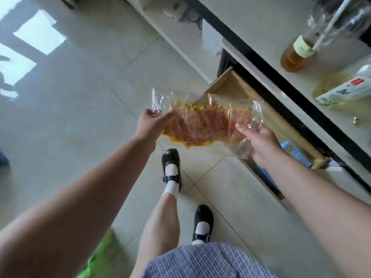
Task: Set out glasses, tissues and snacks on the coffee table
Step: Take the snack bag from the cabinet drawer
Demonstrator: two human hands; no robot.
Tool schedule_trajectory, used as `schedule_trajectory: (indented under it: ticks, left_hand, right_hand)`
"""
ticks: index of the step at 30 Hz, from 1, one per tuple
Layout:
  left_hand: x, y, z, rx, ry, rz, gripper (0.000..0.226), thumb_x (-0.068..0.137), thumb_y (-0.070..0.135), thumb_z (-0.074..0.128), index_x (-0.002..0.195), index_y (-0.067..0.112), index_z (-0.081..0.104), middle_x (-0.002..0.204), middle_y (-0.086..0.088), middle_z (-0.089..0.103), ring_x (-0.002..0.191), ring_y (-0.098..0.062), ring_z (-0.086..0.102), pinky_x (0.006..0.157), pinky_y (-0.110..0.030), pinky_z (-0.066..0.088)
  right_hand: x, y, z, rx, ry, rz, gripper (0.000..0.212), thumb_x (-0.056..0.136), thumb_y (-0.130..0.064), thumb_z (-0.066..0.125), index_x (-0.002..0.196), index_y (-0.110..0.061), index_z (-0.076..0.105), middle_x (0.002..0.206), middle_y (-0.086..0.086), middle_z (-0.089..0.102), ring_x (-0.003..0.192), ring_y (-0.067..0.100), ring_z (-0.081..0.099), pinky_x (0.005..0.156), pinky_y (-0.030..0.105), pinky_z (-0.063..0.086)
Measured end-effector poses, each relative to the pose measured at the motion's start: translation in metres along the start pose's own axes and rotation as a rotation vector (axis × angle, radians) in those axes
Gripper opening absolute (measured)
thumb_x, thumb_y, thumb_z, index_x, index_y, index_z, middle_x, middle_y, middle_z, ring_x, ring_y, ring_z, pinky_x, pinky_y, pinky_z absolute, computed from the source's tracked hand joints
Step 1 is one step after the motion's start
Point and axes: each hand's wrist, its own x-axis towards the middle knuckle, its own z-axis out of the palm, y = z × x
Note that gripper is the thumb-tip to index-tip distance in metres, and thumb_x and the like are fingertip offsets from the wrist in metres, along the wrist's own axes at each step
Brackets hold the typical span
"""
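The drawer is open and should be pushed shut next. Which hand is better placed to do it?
Probably the right hand. It hangs directly over the open wooden drawer, on the cabinet side. The left hand pinches the far corner of the snack bag over the floor and could keep holding it.

One head-worn wide-angle view looks steeply down, close over the tiled floor [84, 93].
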Motion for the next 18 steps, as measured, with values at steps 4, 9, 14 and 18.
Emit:
schedule_trajectory:
  ticks: [4, 9, 14, 18]
  left_hand:
    - [-0.072, -0.042, -0.078, -0.218, 0.135, -0.118, 0.042, 0.077, 0.047, 0.07, 0.095, 0.011, 0.058, 0.075, 0.002, 0.051, 0.055, -0.006, 0.039, 0.047, -0.018, 0.029]
    - [-0.159, -0.105, -0.175, -0.51, 0.355, -0.225, 0.046, 0.076, 0.046, 0.072, 0.106, 0.013, 0.062, 0.1, -0.002, 0.067, 0.088, -0.011, 0.061, 0.058, -0.023, 0.035]
    - [-0.24, -0.178, -0.253, -0.749, 0.566, -0.285, 0.039, 0.08, 0.035, 0.072, 0.109, 0.013, 0.059, 0.113, -0.005, 0.067, 0.102, -0.016, 0.063, 0.066, -0.023, 0.038]
    - [-0.316, -0.248, -0.301, -0.897, 0.724, -0.323, 0.067, 0.071, 0.04, 0.077, 0.124, 0.007, 0.053, 0.116, -0.008, 0.066, 0.1, -0.024, 0.063, 0.086, -0.041, 0.047]
  right_hand:
    - [-0.055, -0.012, 0.046, -0.093, -0.164, -0.039, 0.018, 0.079, -0.018, 0.073, 0.089, -0.024, 0.059, 0.091, -0.002, 0.065, 0.074, 0.014, 0.062, 0.074, 0.036, 0.055]
    - [-0.125, -0.005, 0.131, -0.245, -0.445, -0.047, 0.036, 0.083, -0.014, 0.068, 0.112, -0.024, 0.048, 0.099, -0.003, 0.062, 0.087, 0.011, 0.061, 0.082, 0.037, 0.051]
    - [-0.197, 0.03, 0.217, -0.465, -0.662, -0.075, 0.049, 0.086, -0.014, 0.064, 0.131, -0.016, 0.045, 0.121, 0.006, 0.059, 0.104, 0.02, 0.062, 0.083, 0.036, 0.052]
    - [-0.265, 0.085, 0.277, -0.636, -0.812, -0.127, 0.031, 0.088, -0.01, 0.06, 0.113, -0.023, 0.049, 0.112, 0.005, 0.06, 0.091, 0.017, 0.062, 0.069, 0.031, 0.056]
